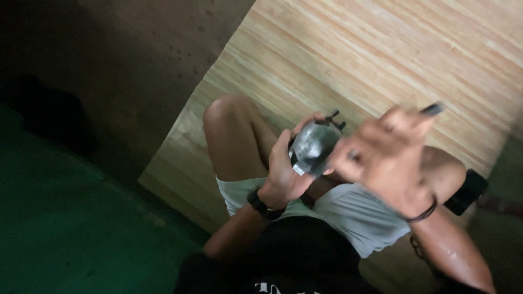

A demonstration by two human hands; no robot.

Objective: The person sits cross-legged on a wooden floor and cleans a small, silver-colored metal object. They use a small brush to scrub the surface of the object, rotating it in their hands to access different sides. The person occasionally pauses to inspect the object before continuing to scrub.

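Left hand (283, 177): fingers wrapped around a small grey metal part (313, 147), held above the lap between the bent knees, over the wooden board (381, 49). Long axis of part tilted up and to the right, toward right hand. Right hand (389, 160): blurred, just beside part; fingers pinching a thin dark tool (433, 109).

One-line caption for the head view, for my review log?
Seated on a bamboo mat, left hand grips a small grey metallic part; blurred right hand holds a thin dark tool.
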